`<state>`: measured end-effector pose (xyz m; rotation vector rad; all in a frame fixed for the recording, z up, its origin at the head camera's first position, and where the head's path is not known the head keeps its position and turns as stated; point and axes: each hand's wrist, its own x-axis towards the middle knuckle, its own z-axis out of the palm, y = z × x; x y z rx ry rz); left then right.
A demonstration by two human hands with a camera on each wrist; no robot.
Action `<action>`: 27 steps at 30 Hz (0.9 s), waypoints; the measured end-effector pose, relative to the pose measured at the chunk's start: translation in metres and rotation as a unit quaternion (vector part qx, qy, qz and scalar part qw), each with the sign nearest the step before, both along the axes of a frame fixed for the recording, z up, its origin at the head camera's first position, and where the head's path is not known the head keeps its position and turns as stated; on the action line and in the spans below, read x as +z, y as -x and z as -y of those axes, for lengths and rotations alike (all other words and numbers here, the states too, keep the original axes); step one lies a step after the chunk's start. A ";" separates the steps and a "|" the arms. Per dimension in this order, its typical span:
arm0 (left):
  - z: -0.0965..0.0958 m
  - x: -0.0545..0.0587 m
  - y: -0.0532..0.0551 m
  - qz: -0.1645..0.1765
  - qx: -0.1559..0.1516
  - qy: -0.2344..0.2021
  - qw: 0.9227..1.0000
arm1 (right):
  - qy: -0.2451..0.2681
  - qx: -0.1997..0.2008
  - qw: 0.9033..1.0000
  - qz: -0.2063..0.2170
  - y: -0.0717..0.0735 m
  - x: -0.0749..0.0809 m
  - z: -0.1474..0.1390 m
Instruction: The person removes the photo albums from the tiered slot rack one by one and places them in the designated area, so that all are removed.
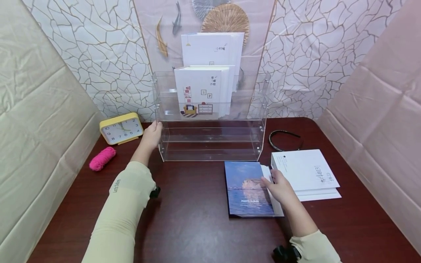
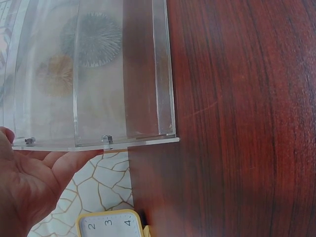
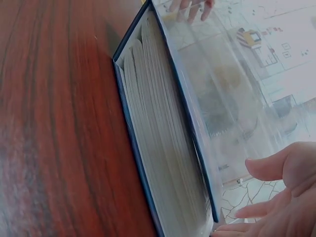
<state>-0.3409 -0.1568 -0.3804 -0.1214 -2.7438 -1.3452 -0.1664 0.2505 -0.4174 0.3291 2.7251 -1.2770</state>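
Observation:
My left hand [image 1: 152, 134] holds the left side panel of a clear acrylic rack [image 1: 210, 157]. In the left wrist view its fingers [image 2: 64, 165] lie along the panel's outside, with the thumb tip at the panel's edge. My right hand [image 1: 279, 186] is at the right side of a blue photo album [image 1: 246, 188], which lies on the table before the rack. The right wrist view shows the thumb [image 3: 269, 168] extended and raised off the cover, the fingers fairly straight near the album's [image 3: 163, 128] corner. Two white albums stand in the rack, a front one [image 1: 200, 87] and a rear one [image 1: 210, 45].
Right of the photo album lies a white album [image 1: 306, 173], with a black headband [image 1: 274, 144] behind it. On the left are a yellow clock [image 1: 121, 128] and a pink yarn skein [image 1: 102, 159]. Patterned wall covering [image 1: 108, 54] rises behind the table.

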 end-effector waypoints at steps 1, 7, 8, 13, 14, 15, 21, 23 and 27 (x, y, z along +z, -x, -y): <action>0.000 0.000 0.000 -0.003 0.001 0.004 1.000 | 0.004 0.003 1.000 -0.003 0.000 0.000 0.000; -0.001 0.001 -0.001 -0.020 0.008 0.020 1.000 | 0.046 0.035 0.998 -0.040 0.004 0.009 0.003; -0.001 0.001 -0.001 -0.019 0.009 0.018 1.000 | 0.054 0.039 0.996 -0.051 0.007 0.013 0.004; -0.003 0.003 -0.002 -0.015 0.008 0.014 1.000 | 0.065 0.071 0.985 -0.141 0.026 0.042 0.009; -0.003 0.003 -0.002 -0.013 0.007 0.014 1.000 | 0.065 0.077 0.981 -0.163 0.031 0.051 0.010; -0.003 0.004 -0.001 -0.011 0.005 0.015 1.000 | 0.064 0.086 0.977 -0.185 0.035 0.059 0.012; -0.005 0.006 0.001 0.006 -0.004 0.013 1.000 | 0.082 0.130 0.944 -0.293 0.048 0.119 0.033; -0.004 0.006 0.000 0.011 -0.005 0.010 1.000 | 0.103 0.129 0.935 -0.314 0.053 0.135 0.043; -0.002 0.003 0.000 0.012 -0.002 0.010 1.000 | 0.141 0.106 0.922 -0.344 0.088 0.140 0.047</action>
